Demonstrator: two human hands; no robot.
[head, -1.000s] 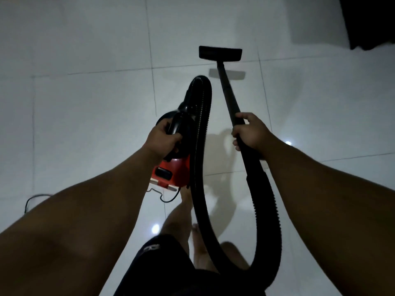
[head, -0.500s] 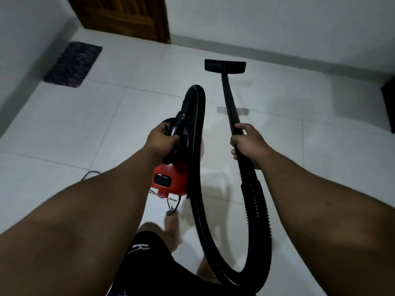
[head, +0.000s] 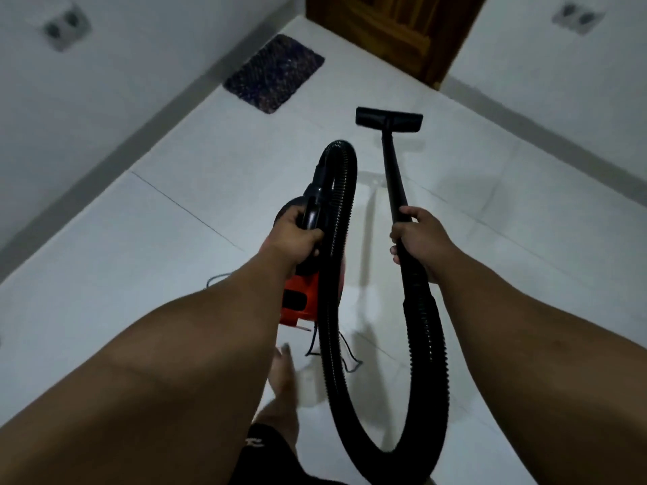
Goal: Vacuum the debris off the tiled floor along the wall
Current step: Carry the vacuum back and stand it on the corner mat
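My left hand (head: 296,238) grips the black carry handle of a small red and black vacuum cleaner (head: 300,302), held off the white tiled floor (head: 168,260). A black ribbed hose (head: 429,348) loops from the vacuum's front down and round to a straight black wand (head: 394,176). My right hand (head: 422,239) grips the wand where it meets the hose. The flat black floor nozzle (head: 388,117) at the wand's end hovers over the tiles, short of the corner. No debris is visible in the dim light.
A dark doormat (head: 275,73) lies by the left wall near a wooden door (head: 392,26). Grey skirting runs along both walls. Wall sockets (head: 64,28) sit on the left wall, and sockets (head: 577,14) on the right one. The power cord (head: 345,358) trails by my bare foot (head: 283,376).
The view has swung up and round from bare floor to the corner with the door and mat. Both hands keep the same grips; the nozzle now points toward the corner.
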